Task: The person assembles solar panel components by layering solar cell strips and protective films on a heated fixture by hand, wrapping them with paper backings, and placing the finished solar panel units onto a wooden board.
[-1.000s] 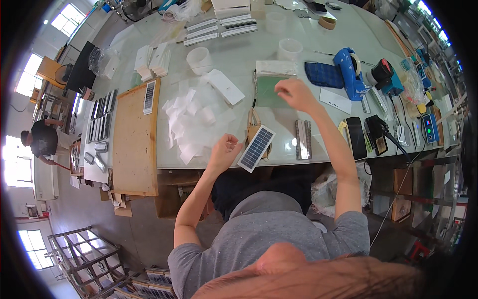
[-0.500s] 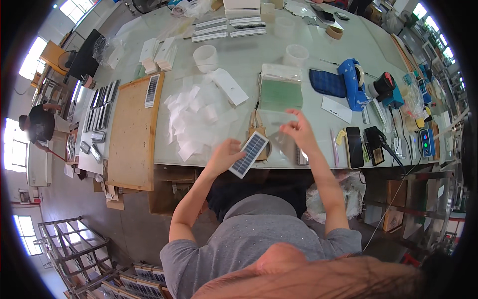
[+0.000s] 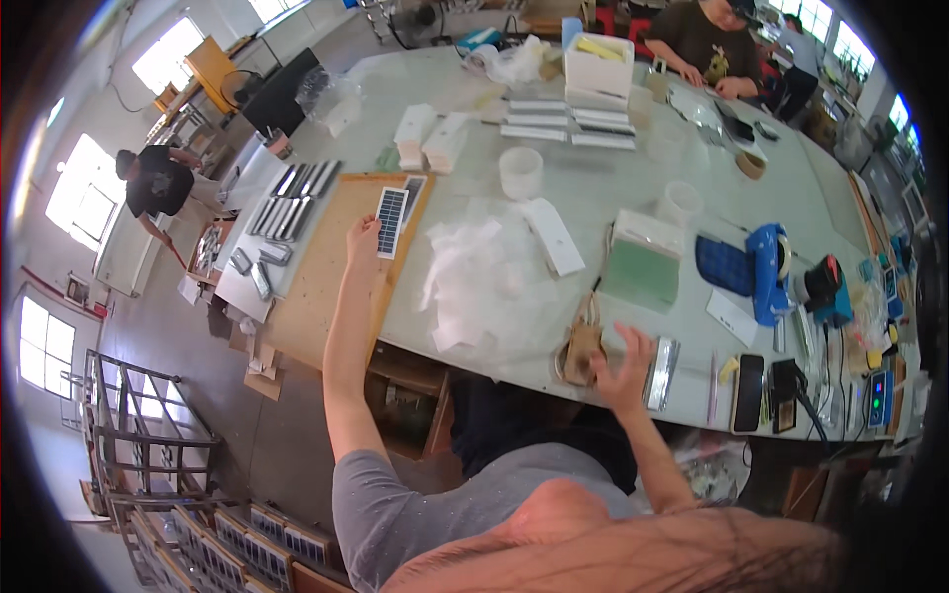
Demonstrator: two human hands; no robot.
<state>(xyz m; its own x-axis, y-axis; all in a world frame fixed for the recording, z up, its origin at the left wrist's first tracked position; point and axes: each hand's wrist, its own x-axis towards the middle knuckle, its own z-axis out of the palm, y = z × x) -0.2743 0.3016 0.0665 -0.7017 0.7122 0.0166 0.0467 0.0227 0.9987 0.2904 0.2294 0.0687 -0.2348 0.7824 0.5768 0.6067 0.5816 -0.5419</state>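
My left hand (image 3: 363, 240) is stretched out over a wooden board (image 3: 316, 287), its fingers closed on the edge of a small solar panel (image 3: 391, 225) with dark cells and a white border. Beneath this one, another panel (image 3: 416, 186) lies on the board and is partly covered. Close to the table's front edge, my right hand (image 3: 625, 374) has its fingers apart and holds nothing. A small tan pouch (image 3: 581, 354) lies just left of it, and a shiny silver strip (image 3: 661, 374) just right. Several thin white sheets (image 3: 470, 282) are heaped between my hands.
A white box-shaped piece (image 3: 552, 237), a green pad (image 3: 641, 275) and a blue tape dispenser (image 3: 767, 267) lie beyond my right hand. A phone (image 3: 748, 393) and cables are at the right. Silver bars (image 3: 287, 203) lie left of the board. A co-worker (image 3: 707, 44) sits across the table.
My left hand has carried the panel left, from the table's front edge to above the board. My right hand has lowered toward the pouch and silver strip. The view has shifted leftward.
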